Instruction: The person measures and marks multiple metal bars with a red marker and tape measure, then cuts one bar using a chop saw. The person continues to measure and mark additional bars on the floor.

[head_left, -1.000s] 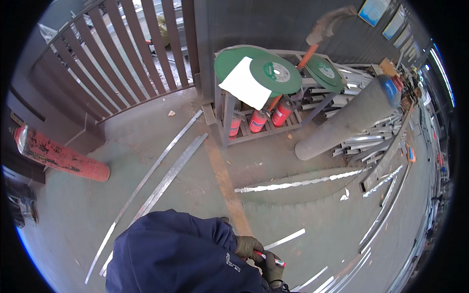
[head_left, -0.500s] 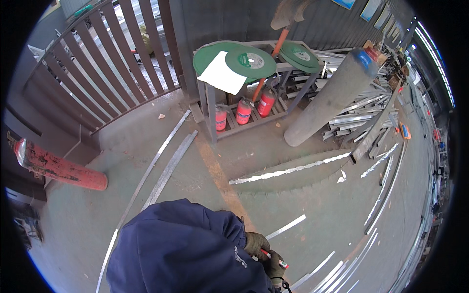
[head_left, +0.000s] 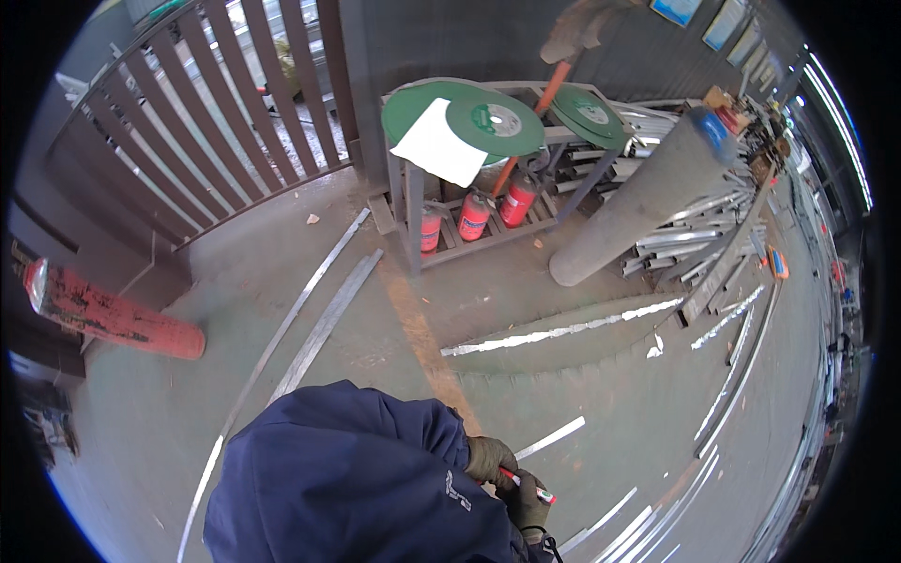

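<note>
My left hand (head_left: 491, 460), in a dark olive glove, comes out of a navy sleeve (head_left: 357, 479) at the lower middle. Its fingers are curled in, and whatever they hold is hidden. Just below and to its right, my right hand (head_left: 528, 507), gloved alike, is closed on a red and white marker (head_left: 542, 492). The marker's other end meets the left glove. A dark cord circles the right wrist. Beyond the hands, a pale metal strip (head_left: 554, 437) lies on the floor.
Long strips (head_left: 324, 324) lie on the floor to the left, with a worn red gas cylinder (head_left: 122, 314) beyond. Ahead stands a metal rack (head_left: 413, 220) with green discs (head_left: 502, 122) and red fire extinguishers (head_left: 474, 216). A grey cylinder (head_left: 638, 202) leans beside stacked metal profiles (head_left: 690, 225).
The view has shifted slightly, so the rack sits a little farther right. Both hands stay close together, and the marker is still in the right hand.
</note>
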Available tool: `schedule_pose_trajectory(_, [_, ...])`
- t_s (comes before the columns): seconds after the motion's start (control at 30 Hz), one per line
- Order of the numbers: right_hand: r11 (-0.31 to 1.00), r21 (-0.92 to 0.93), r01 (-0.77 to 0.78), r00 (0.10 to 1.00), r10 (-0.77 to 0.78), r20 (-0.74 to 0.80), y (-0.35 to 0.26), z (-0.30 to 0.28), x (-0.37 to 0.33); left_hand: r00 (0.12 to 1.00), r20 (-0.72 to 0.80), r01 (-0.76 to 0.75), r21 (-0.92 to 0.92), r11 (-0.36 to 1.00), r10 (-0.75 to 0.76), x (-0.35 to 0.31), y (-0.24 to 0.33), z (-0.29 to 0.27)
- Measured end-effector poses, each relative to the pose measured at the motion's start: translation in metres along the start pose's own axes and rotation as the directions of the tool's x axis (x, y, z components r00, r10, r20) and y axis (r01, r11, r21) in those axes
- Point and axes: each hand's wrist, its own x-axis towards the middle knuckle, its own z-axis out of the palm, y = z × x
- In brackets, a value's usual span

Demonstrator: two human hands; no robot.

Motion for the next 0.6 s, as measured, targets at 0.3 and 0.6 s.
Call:
schedule_pose_trajectory(0.3, [0.847, -0.496, 0.190, 0.971, -0.236, -0.031, 0.035, -0.037, -0.048, 0.950, 0.301, 0.011, 0.238, 0.971, -0.085, 0.043, 0.019, 0.025])
schedule_pose_trajectory(0.6, [0.891, 0.438, -0.122, 0.926, 0.260, -0.272, 0.048, -0.082, -0.137, 0.792, 0.516, 0.340, 0.069, 0.938, -0.325, 0.064, 0.039, 0.108])
